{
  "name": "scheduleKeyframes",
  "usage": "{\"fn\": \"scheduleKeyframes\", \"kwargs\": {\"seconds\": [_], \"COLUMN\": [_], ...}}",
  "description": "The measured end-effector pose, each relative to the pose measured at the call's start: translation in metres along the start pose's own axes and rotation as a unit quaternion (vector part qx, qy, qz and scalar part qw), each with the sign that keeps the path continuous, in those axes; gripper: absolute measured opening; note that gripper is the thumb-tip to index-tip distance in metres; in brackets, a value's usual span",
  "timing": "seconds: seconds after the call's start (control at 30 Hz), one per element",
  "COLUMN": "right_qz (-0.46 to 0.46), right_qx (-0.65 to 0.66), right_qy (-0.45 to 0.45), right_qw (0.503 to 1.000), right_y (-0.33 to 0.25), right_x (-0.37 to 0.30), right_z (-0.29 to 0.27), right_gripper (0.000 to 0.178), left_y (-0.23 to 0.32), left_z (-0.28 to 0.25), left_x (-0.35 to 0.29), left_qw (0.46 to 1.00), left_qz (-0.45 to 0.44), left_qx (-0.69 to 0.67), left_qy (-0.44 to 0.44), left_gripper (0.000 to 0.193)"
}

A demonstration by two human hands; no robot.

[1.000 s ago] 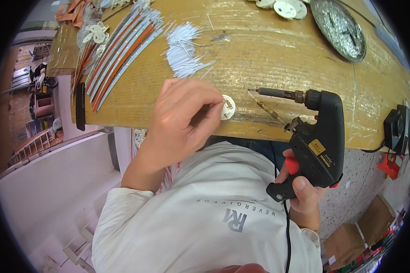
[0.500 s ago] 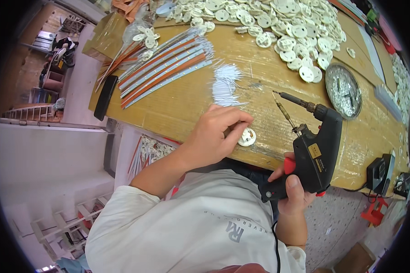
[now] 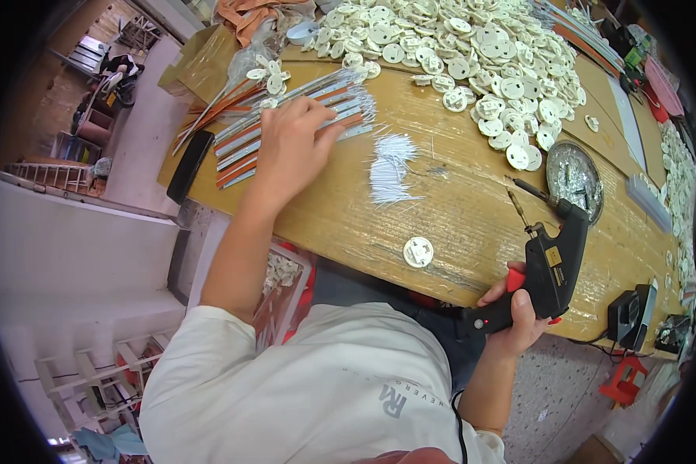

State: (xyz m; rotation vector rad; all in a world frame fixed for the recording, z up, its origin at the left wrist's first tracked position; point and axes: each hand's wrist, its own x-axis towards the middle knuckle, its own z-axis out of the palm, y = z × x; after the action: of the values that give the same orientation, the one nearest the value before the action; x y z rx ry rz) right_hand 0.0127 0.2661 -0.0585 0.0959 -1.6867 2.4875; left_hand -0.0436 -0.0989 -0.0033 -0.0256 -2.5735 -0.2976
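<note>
My left hand (image 3: 292, 147) is over a bundle of white and orange LED strips (image 3: 348, 114), thumb and fingers apart, with nothing visible between them. Its fingertips are close to the strips; whether they touch I cannot tell. In my right hand (image 3: 516, 329) is a black trigger-type soldering gun (image 3: 553, 267), its finger by the red trigger and its tip pointing up and left above the table. Between the two hands, a single round white plastic disc (image 3: 418, 252) lies flat near the table's front edge. Short white wires (image 3: 392, 174) lie in a small pile beyond it.
A large heap of white discs (image 3: 487, 69) covers the back of the table (image 3: 332, 205). Beside the soldering gun stands a round metal dish (image 3: 576, 174). A black bar-shaped object (image 3: 189, 166) lies at the left edge, and a black stand (image 3: 630, 313) at the right.
My left hand has left the white disc and moved up and left to the LED strips. The soldering gun, still in my right hand, has shifted slightly right and down.
</note>
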Motion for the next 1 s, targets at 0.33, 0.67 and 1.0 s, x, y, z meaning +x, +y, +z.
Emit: {"fn": "scheduleKeyframes", "kwargs": {"seconds": [0.33, 0.67, 1.0], "right_qz": [0.008, -0.003, 0.089], "right_qx": [0.009, 0.031, -0.011], "right_qy": [-0.027, -0.025, -0.119], "right_qw": [1.000, 0.999, 0.989], "right_y": [0.002, 0.002, -0.019], "right_x": [-0.001, -0.006, -0.013], "right_z": [-0.006, -0.007, 0.035], "right_gripper": [0.051, 0.059, 0.057], "left_y": [-0.031, 0.025, 0.108], "left_z": [0.012, -0.035, -0.031], "left_x": [0.008, -0.003, -0.095], "left_qw": [0.994, 0.976, 0.775], "left_qz": [-0.059, -0.057, -0.148], "left_qx": [-0.010, -0.209, -0.574], "left_qy": [-0.089, 0.016, -0.221], "left_gripper": [0.015, 0.010, 0.016]}}
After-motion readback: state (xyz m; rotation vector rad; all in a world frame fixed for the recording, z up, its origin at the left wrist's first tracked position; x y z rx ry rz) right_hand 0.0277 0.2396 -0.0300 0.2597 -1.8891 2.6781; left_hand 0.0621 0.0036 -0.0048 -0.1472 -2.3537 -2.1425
